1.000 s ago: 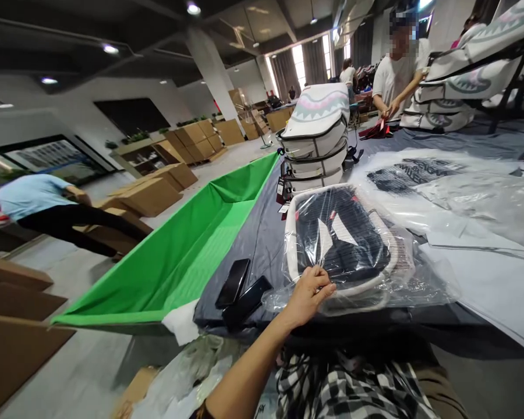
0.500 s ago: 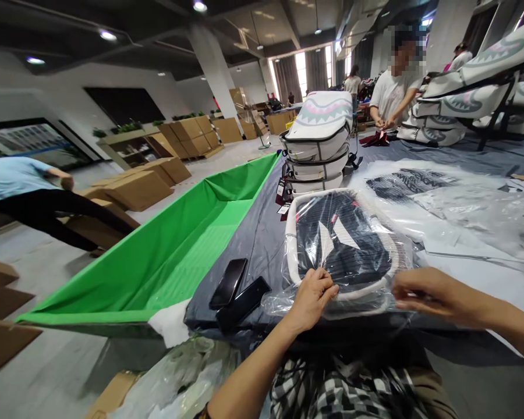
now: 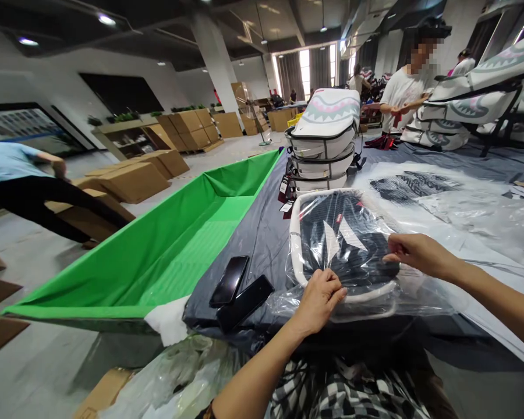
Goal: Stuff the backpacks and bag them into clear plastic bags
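Note:
A black backpack with white edging (image 3: 308, 273) lies flat in front of me inside a clear plastic bag (image 3: 283, 299). My left hand (image 3: 321, 299) rests at the near edge of the pack, fingers curled and pinching the plastic. At the right side of the pack is my right hand (image 3: 413, 253), with its fingers bent together over the bag; whether plastic is between its fingertips I cannot make out. Two dark phones, one flat (image 3: 230, 280) and one overlapping it (image 3: 247, 302), lie to the left of the backpack.
White backpacks (image 3: 323, 145) are stacked behind the bagged one. Clear plastic bags and white sheets (image 3: 475, 215) cover the table's right side. A green fabric-lined trough (image 3: 157, 256) runs along the left. Across the table stands a person (image 3: 404, 96); another bends over cartons (image 3: 17, 169).
My right hand has moved up and left, from beside the backpack's near right corner onto its right side. The left hand keeps its place on the near edge.

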Demonstrator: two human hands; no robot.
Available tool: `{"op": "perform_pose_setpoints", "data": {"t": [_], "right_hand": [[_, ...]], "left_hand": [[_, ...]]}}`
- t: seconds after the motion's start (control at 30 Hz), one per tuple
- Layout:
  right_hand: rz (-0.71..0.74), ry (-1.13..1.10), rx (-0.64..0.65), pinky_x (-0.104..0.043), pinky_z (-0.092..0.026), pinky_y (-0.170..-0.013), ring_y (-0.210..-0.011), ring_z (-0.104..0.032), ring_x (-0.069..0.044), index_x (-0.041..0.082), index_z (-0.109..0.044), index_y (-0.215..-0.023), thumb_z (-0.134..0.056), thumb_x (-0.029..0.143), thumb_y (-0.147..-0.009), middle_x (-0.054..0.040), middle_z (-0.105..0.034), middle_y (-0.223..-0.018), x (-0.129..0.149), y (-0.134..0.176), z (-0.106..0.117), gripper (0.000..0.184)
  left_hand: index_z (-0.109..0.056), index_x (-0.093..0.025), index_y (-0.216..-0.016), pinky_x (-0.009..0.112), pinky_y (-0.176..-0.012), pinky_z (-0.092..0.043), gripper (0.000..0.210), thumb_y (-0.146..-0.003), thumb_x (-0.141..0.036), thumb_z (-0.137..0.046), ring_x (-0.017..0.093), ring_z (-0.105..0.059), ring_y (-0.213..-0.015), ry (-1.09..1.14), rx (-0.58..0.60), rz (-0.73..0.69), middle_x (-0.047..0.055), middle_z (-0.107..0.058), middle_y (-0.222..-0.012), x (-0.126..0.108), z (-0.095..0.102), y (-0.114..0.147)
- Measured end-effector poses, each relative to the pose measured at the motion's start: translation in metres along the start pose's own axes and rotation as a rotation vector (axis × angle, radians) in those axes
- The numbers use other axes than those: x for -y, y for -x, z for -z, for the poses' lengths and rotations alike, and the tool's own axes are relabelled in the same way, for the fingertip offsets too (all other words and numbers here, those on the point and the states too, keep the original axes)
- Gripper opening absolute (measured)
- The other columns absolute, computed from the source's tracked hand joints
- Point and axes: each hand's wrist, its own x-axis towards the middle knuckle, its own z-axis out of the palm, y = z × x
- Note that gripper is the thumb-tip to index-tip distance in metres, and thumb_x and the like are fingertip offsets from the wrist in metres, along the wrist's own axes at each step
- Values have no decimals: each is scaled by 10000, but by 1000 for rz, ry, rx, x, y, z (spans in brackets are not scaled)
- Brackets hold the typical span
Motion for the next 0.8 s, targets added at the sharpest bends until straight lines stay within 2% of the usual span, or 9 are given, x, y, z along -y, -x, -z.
{"op": "perform_pose_setpoints", "data": {"t": [0.03,0.1,0.2,0.3,0.43,0.5,0.6,0.67,0.8], "right_hand": [[43,-3,8,-262,-323,-592,-608,-509,-153,223,-477,-751,-568,471,-878,2,-577,-690,5,5,-1,293],[87,27,118,-263,-305,-595,-628,-531,-159,226,-509,-769,-618,415,-845,2,-606,-724,20,9,-9,232],[-10,115,316,-268,-247,-570,-641,-542,-174,230,-504,-775,-726,367,-752,16,-613,-725,36,5,-20,261],[-38,114,392,-272,-236,-572,-663,-550,-184,231,-495,-776,-739,404,-740,16,-611,-738,39,-4,-22,301],[6,79,406,-274,-248,-588,-673,-550,-187,229,-478,-762,-688,397,-745,8,-599,-745,31,-8,-18,269],[6,59,401,-275,-260,-599,-681,-549,-189,228,-471,-764,-667,407,-752,6,-597,-753,28,-7,-18,265],[2,42,387,-280,-275,-614,-686,-546,-189,227,-476,-775,-647,418,-763,6,-596,-757,23,-5,-22,256],[13,33,371,-283,-279,-614,-677,-538,-186,227,-491,-778,-642,422,-769,7,-593,-747,19,-5,-26,247],[27,-25,280,-286,-290,-591,-634,-505,-174,226,-521,-760,-675,445,-748,8,-581,-707,16,-5,-32,268]], "left_hand": [[-652,-195,-743,327,-850,-412,282,-990,-296,-564,162,-493,-897,-4,-9,-8,8,-591,-937,0,-1,0],[-646,-193,-732,318,-836,-423,273,-982,-283,-583,158,-500,-888,-21,-22,-22,3,-595,-925,0,-1,-1],[-633,-190,-729,304,-806,-454,256,-970,-275,-608,156,-528,-882,-82,-45,-67,5,-610,-915,-3,1,0],[-652,-196,-845,365,-897,-485,165,-905,-339,-707,199,-570,-1020,-275,-95,-198,31,-650,-1033,-8,5,11],[-640,-198,-967,549,-1155,-302,206,-867,-337,-756,264,-501,-1286,-627,-187,-297,42,-667,-1190,-5,17,38],[-636,-208,-908,528,-1174,-265,107,-905,-282,-713,232,-531,-1244,-689,-246,-265,14,-687,-1111,3,23,47],[-642,-215,-868,498,-1155,-266,99,-929,-281,-682,202,-572,-1135,-675,-304,-221,-4,-684,-1010,20,27,49],[-659,-215,-876,493,-1139,-272,99,-953,-276,-646,186,-583,-1072,-615,-259,-179,5,-666,-1014,30,28,42],[-693,-212,-870,418,-1051,-354,165,-980,-277,-589,163,-567,-1001,-354,-63,-15,17,-613,-1006,40,32,25]]}}
